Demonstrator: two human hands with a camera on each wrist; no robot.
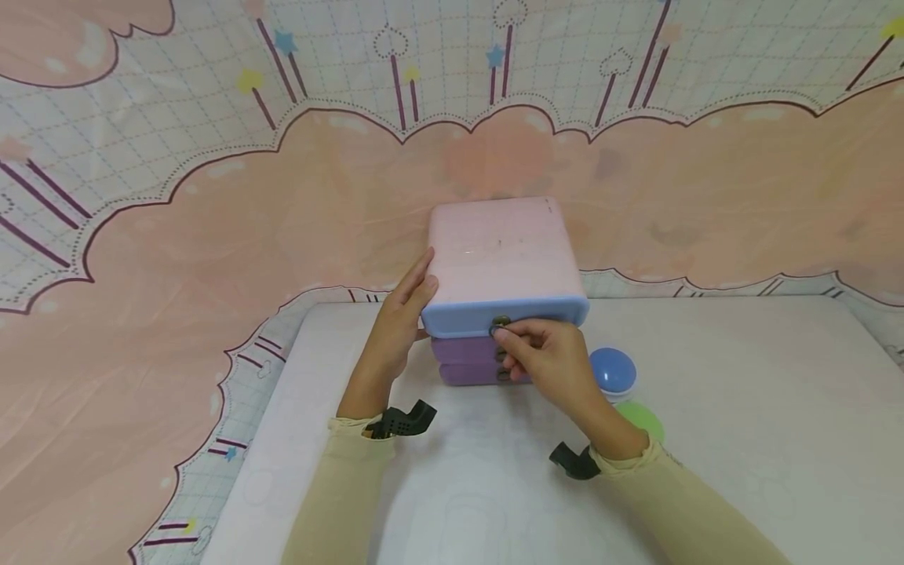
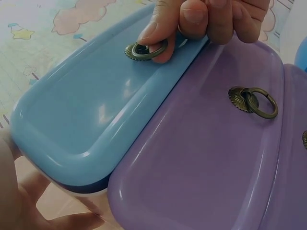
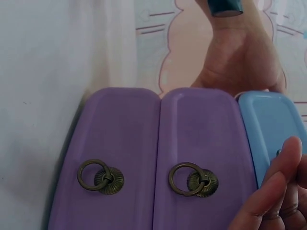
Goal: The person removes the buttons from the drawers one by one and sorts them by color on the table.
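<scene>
A small drawer cabinet with a pink top (image 1: 497,243) stands on the table near the back wall. Its top drawer has a blue front (image 1: 459,318); below are two purple drawer fronts (image 2: 192,129), each with a hanging brass ring. My left hand (image 1: 391,333) lies along the cabinet's left side, fingers extended against it. With thumb and forefinger, my right hand (image 1: 554,357) pinches the brass ring pull (image 2: 140,54) of the blue drawer. That blue front juts slightly ahead of the purple ones, with a dark strip along its left edge in the left wrist view.
Right of the cabinet, a round blue-topped container (image 1: 612,370) sits on the white table (image 1: 741,408). A round green object (image 1: 641,421) is nearer, partly behind my right forearm. A patterned cloth (image 1: 339,212) hangs behind the table.
</scene>
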